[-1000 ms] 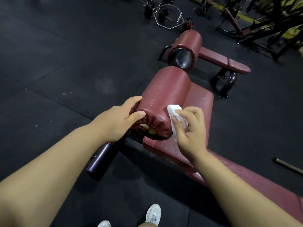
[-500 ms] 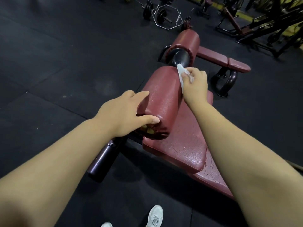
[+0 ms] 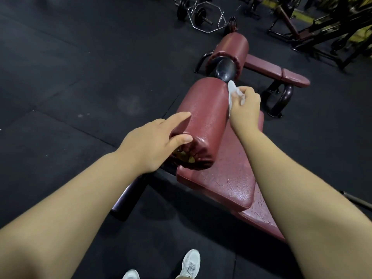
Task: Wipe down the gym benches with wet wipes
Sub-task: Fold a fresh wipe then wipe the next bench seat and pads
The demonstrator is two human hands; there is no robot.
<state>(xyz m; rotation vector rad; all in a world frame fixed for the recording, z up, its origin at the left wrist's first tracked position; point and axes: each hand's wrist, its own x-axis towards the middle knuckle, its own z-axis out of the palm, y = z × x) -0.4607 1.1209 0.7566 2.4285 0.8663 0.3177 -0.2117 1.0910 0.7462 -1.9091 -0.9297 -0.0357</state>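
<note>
In the head view, the right hand [image 3: 244, 106] pinched the wet wipe [image 3: 231, 91] in curled fingers against the far end of the bench's roller pad [image 3: 205, 117]. The left hand [image 3: 153, 143], fingers straight, steadied its near end. The roller wiping seemed in hand; next probably a stroke back toward the person.

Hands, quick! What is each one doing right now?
Left hand: open, straight fingers resting on the roller pad near its end.
Right hand: closed round the wet wipe, at the pad's far end.
</note>
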